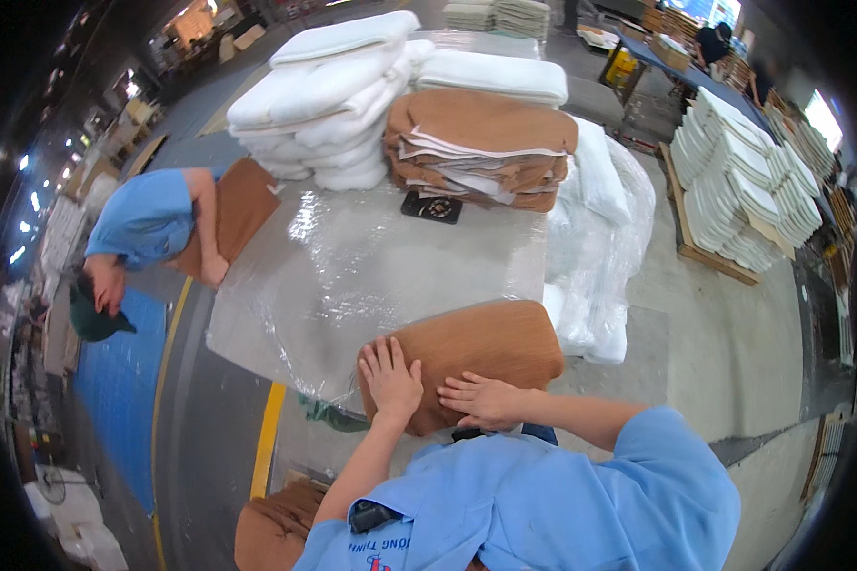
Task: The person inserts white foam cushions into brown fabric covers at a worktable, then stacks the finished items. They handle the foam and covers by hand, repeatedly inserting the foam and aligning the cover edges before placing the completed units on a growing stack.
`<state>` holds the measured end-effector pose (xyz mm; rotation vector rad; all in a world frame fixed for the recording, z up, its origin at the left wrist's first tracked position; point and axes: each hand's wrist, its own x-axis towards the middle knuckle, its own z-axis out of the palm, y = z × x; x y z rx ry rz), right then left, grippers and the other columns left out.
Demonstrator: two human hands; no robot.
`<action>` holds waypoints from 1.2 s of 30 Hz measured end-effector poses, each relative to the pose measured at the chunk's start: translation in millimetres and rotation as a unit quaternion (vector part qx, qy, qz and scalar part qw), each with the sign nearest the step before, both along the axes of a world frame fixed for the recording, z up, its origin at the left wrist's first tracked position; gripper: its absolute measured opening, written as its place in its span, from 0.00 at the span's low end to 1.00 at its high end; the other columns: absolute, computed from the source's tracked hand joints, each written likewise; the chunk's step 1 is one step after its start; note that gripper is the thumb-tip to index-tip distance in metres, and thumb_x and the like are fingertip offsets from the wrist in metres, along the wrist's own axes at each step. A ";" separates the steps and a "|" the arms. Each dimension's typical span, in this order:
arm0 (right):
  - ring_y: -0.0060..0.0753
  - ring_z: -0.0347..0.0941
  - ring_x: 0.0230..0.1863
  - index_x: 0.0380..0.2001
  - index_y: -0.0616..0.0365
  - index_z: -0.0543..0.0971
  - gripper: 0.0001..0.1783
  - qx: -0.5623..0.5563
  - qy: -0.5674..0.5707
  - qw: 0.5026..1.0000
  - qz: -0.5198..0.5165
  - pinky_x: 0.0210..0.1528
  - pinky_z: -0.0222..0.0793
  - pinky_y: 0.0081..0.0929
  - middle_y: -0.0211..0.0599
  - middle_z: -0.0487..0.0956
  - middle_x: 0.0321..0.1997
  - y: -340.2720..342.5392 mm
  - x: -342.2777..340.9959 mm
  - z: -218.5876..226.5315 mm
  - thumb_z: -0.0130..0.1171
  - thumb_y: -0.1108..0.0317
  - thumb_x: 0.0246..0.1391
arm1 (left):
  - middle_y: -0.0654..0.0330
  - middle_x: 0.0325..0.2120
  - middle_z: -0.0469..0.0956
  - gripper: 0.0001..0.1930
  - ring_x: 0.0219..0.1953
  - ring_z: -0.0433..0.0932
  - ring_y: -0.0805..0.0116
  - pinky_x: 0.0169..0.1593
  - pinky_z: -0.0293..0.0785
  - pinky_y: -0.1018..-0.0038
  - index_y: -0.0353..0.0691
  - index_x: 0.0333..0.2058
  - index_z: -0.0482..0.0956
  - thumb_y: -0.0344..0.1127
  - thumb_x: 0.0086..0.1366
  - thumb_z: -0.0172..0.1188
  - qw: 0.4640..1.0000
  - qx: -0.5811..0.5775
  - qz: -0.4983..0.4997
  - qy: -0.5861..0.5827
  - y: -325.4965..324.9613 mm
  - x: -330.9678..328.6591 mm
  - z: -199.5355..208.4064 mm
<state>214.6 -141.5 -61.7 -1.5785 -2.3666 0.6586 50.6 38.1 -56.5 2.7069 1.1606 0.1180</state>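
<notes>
A brown fabric-covered pad [490,343] with rounded corners lies at the near edge of the plastic-covered table [352,285]. My left hand [392,381] rests flat on its left end, fingers stretched and slightly spread. Beside it, my right hand [481,400] presses palm-down on the pad's near side, its fingers also extended. Neither hand grips anything. Farther back on the table, a pile of folded brown covers [486,143] shows white edges, and a dark phone-like object [432,207] lies before it.
White padded pieces [328,86] are stacked at the back left. A co-worker in a blue shirt [143,219] holds a brown piece [229,214] at the table's left. Plastic-wrapped white bundles [595,257] flank the right side. A pallet of white pads [743,181] stands farther right.
</notes>
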 end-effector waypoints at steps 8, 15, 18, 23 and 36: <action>0.50 0.47 0.84 0.77 0.61 0.62 0.44 0.045 -0.194 0.917 -0.344 0.83 0.40 0.59 0.47 0.56 0.84 -45.6 60.9 9.3 0.51 0.41 0.70 | 0.44 0.79 0.47 0.40 0.79 0.44 0.31 0.80 0.41 0.42 0.37 0.76 0.58 0.54 0.74 0.56 0.990 0.023 -0.136 0.016 -29.1 -6.4 -1.3; 0.57 0.45 0.84 0.76 0.64 0.62 0.48 0.032 -0.193 0.918 -0.346 0.82 0.39 0.64 0.49 0.55 0.83 -43.2 18.5 10.5 0.54 0.38 0.66 | 0.44 0.79 0.48 0.39 0.79 0.45 0.30 0.78 0.43 0.39 0.38 0.75 0.60 0.53 0.73 0.57 0.990 0.044 -0.129 0.022 -31.2 -6.4 -3.2; 0.58 0.45 0.84 0.75 0.64 0.64 0.47 0.028 -0.157 0.928 -0.338 0.81 0.41 0.64 0.49 0.56 0.83 -42.4 2.1 9.6 0.54 0.37 0.67 | 0.43 0.78 0.50 0.38 0.78 0.45 0.29 0.78 0.42 0.38 0.41 0.75 0.61 0.52 0.73 0.58 0.988 0.036 -0.148 0.010 -33.3 -11.4 -3.8; 0.55 0.61 0.78 0.70 0.58 0.73 0.34 0.008 0.122 0.908 -0.400 0.79 0.54 0.55 0.52 0.68 0.77 -42.8 48.8 35.4 0.59 0.50 0.68 | 0.40 0.75 0.56 0.38 0.77 0.52 0.30 0.77 0.49 0.39 0.44 0.73 0.67 0.51 0.68 0.65 0.993 -0.006 -0.097 -0.066 -11.6 -48.6 3.2; 0.35 0.74 0.66 0.66 0.57 0.77 0.31 -0.175 0.461 0.674 -0.550 0.65 0.70 0.33 0.41 0.78 0.67 -40.7 130.2 79.4 0.44 0.45 0.78 | 0.48 0.64 0.75 0.30 0.64 0.76 0.56 0.68 0.70 0.67 0.32 0.71 0.67 0.43 0.77 0.60 0.739 -0.487 0.216 -0.413 58.3 -96.8 49.9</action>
